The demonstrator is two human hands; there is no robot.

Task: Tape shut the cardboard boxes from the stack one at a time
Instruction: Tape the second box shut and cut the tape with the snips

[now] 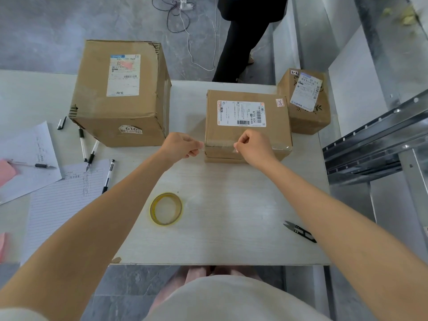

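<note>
A short strip of clear tape is stretched between the two hands over the near edge of the flat brown cardboard box with the white shipping label, which sits on the pale wood-grain desk at about one o'clock from the desk's middle. The left hand pinches the strip's left end in a narrow grip of thumb and forefinger, just off the box's near-left corner. The right hand pinches the other end the same way, over the box's near edge. The tape looks partly laid there already; glare makes it hard to tell how much has stuck.

To do this step well, I would keep the strip taut and level so it bridges the seam between lid and front wall, then lower it evenly from one end to the other. Letting go of either end too soon would probably let the tape curl back on itself. Once it is down, a firm rub along its length should bed it, and the overhang at the left corner can be folded round the side.

The yellow-edged roll of clear tape lies flat at six o'clock, well apart from the box, and the small black thread snips at four o'clock. The tall brown cardboard carton stands at ten o'clock, and the small brown printed box at two o'clock.
</note>
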